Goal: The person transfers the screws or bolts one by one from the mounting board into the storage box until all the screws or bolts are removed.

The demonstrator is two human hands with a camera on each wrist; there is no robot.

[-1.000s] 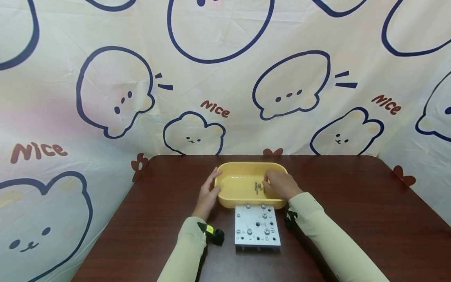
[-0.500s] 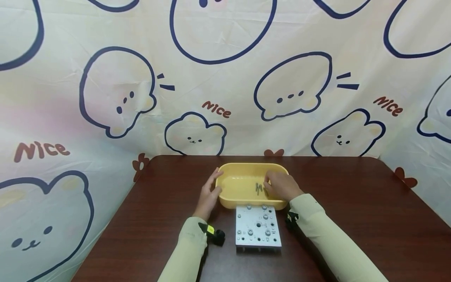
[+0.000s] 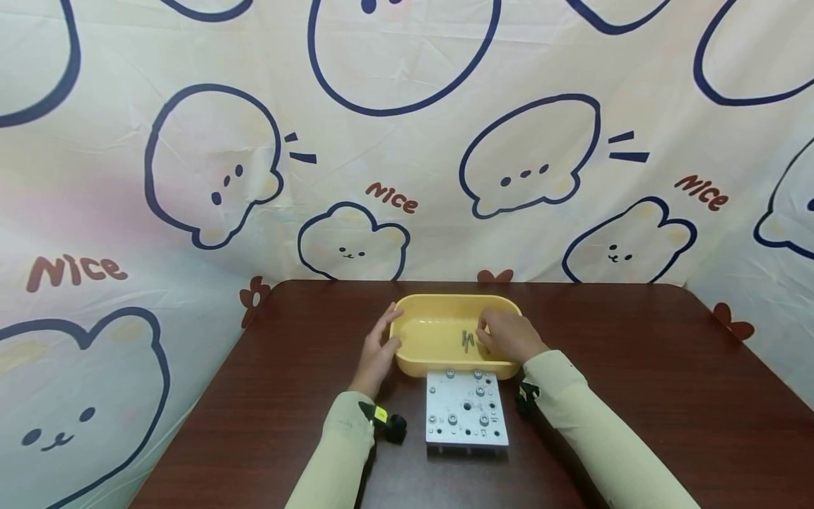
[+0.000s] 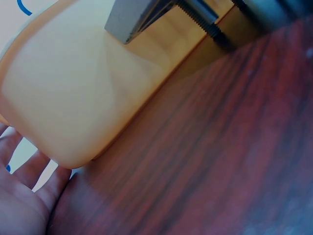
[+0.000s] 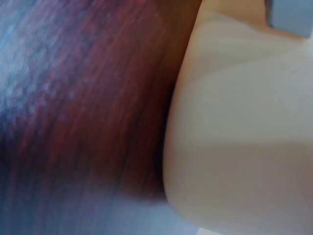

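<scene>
My left hand (image 3: 374, 355) rests against the left end of the yellow tray (image 3: 410, 367), its fingers spread and fairly straight. In the left wrist view, those fingers (image 4: 32, 169) lie beside the tray's rounded corner. Inside the tray, toward the right, my right hand (image 3: 511, 335) reaches down with curled fingers. Its fingertips are hidden, so whether they pinch a screw cannot be seen. Several small metal screws (image 3: 467, 341) lie on the tray floor just left of them. The right wrist view has only the tray's outside wall (image 5: 239, 122), without the hand.
A silver metal plate (image 3: 467, 408) with holes and several bolt heads stands in front of the tray. Threaded bolts (image 4: 200, 22) stick out beneath it. All this is on a dark wood table (image 3: 305, 353), with a printed cloth (image 3: 432, 162) hanging behind.
One screw seen by the right fingertips half a second ago is no longer visible there. The right fingers shifted very slightly; the left hand stayed at the tray's end.
</scene>
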